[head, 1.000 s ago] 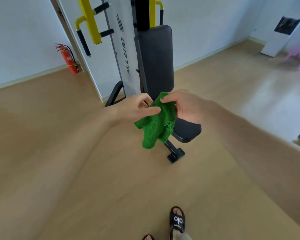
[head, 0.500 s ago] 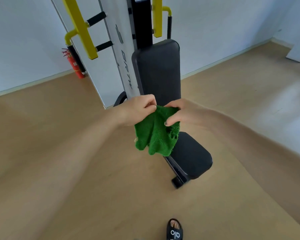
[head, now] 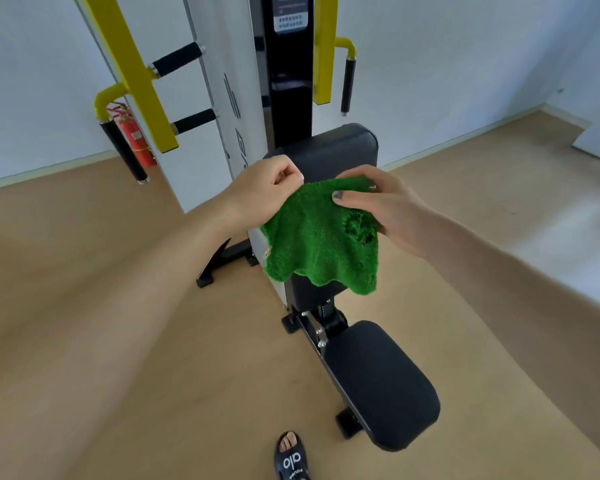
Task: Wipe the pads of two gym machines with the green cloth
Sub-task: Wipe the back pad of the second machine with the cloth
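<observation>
One gym machine (head: 284, 81) fills the view, a white and black upright with yellow arms, and both of its black pads sit close to the held cloth. Its back pad (head: 329, 150) stands upright directly behind the grip, the top edge showing just above the knuckles. Its seat pad (head: 378, 382) lies well below the grip and a little to the right, toward the sandalled foot (head: 291, 455).

Between the hands hangs the green cloth (head: 321, 237), stretched along its top edge and draping down in front of the back pad; whether it touches the pad I cannot tell. A ragged hole shows in it just under the right thumb. The left hand (head: 264, 195) pinches the upper left corner with curled fingers. The right hand (head: 381, 209) pinches the upper right edge, thumb on the near face, fingers behind.

As I judge it, this is the spreading step before any wiping. Next, the cloth wants pressing flat onto the back pad with one palm, then stroking downward.
</observation>
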### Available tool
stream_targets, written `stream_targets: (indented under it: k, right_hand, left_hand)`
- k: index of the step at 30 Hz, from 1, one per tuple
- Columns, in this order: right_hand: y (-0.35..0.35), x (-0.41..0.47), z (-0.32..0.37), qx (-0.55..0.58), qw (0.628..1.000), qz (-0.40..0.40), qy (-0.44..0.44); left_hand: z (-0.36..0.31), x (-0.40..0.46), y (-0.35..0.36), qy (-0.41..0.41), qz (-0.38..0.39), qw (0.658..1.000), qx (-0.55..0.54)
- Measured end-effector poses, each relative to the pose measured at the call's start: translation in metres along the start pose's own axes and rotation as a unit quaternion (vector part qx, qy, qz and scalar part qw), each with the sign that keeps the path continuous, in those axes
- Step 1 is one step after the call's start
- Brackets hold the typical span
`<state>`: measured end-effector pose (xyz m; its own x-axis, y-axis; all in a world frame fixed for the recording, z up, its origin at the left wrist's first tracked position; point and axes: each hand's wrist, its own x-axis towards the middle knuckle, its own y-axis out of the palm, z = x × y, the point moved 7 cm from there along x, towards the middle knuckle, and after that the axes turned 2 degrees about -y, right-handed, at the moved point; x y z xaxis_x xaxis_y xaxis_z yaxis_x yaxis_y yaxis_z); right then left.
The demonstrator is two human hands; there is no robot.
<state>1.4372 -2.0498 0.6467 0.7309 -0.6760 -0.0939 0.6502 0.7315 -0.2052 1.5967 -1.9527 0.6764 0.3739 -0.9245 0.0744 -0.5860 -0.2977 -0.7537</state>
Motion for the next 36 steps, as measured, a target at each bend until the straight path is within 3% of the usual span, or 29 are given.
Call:
stream_targets:
  k: [4,7,11,14,17,20,23,30,36]
  right_hand:
    - [-0.014,0.045,0.024,0.051,0.989,-0.116,-0.073]
    - [-0.019,0.078,0.038,-0.035,0.974,-0.188,-0.124]
    - [-0.027,0.128,0.056,-0.126,0.923,-0.3,-0.207]
    - [-0.014,0.176,0.034,-0.278,0.903,-0.253,-0.207]
    - [-0.004,0.2,0.007,-0.436,0.841,-0.25,-0.201]
    - [0.013,0.196,0.016,-0.446,0.802,-0.195,-0.347]
    - [0.028,0.191,0.017,-0.447,0.772,-0.118,-0.436]
    - [0.013,0.194,0.008,-0.417,0.734,-0.127,-0.521]
    - [-0.057,0.216,-0.008,-0.42,0.755,-0.162,-0.477]
  left_hand:
    - [0.016,0.047,-0.017,0.001,-0.067,0.997,-0.024]
    - [0.028,0.079,-0.031,-0.033,-0.135,0.987,-0.078]
    - [0.037,0.114,-0.037,-0.085,-0.199,0.966,-0.143]
    - [0.053,0.13,-0.01,-0.142,-0.177,0.964,-0.137]
    - [0.072,0.131,0.023,-0.227,-0.178,0.954,-0.08]
    - [0.077,0.127,0.023,-0.273,-0.286,0.917,-0.037]
    - [0.078,0.123,0.024,-0.259,-0.333,0.904,-0.073]
    - [0.078,0.119,0.023,-0.259,-0.377,0.886,-0.077]
    - [0.079,0.116,0.025,-0.264,-0.391,0.878,-0.08]
